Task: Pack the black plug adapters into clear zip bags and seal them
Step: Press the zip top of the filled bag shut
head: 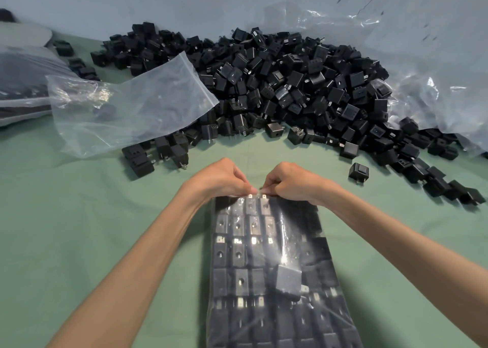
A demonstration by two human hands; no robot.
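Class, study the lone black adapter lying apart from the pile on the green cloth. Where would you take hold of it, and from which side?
Best come from above and pinch the lone adapter across its two flat side walls. It lies broad face up with bare green cloth on both sides, and its prongs jut from the near edge, so avoid that end.

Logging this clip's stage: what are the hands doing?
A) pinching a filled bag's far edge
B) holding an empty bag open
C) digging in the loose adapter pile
A: the left hand and right hand both pinch the far edge of the filled zip bag, adapters in rows inside.
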